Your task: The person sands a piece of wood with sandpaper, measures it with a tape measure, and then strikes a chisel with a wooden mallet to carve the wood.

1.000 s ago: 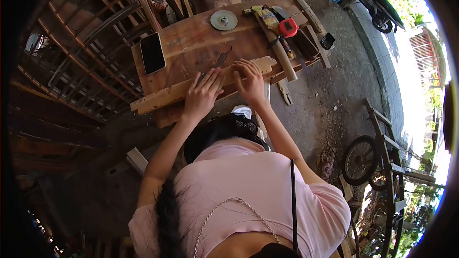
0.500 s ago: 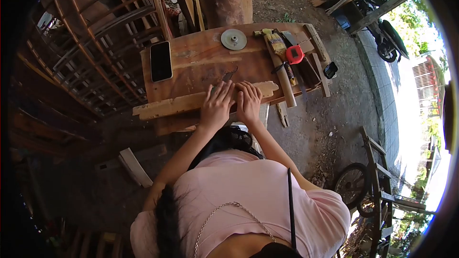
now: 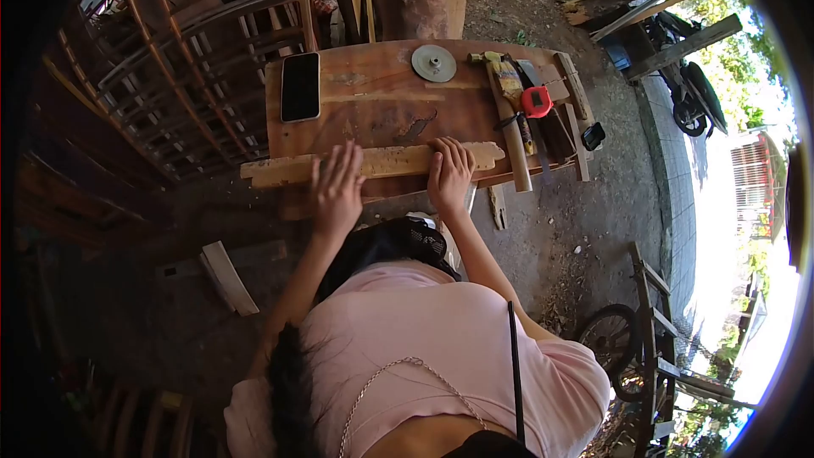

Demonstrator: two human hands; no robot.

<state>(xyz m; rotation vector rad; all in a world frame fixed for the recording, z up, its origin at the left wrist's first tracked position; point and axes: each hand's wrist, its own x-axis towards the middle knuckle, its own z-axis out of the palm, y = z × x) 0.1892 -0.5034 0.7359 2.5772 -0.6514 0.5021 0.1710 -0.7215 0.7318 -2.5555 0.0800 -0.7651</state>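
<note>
A long, rough-edged strip of wood [image 3: 394, 160] lies across the near side of a wooden table [image 3: 365, 131]. My left hand [image 3: 338, 191] rests over the strip left of its middle, fingers stretched out and apart. Near the strip's right end, my right hand [image 3: 450, 176] has its fingers bent over the wood, with the thumb on the near side, gripping it. Beyond the hands are a round grey disc [image 3: 433, 64] with a hub, and a black-screened phone [image 3: 301, 87] at the table's left.
On the right of the table lie a red tape measure [image 3: 536, 102], a hammer [image 3: 507, 119] and several wood pieces. A slatted wooden frame [image 3: 182, 42] stands at left. A wooden ladder [image 3: 657, 331] and wheel [image 3: 609, 335] are at lower right; a wood offcut [image 3: 227, 278] lies on the floor.
My left hand has slid left along the strip, away from my right hand. The right hand stays near the right end. The whole view has shifted slightly.
</note>
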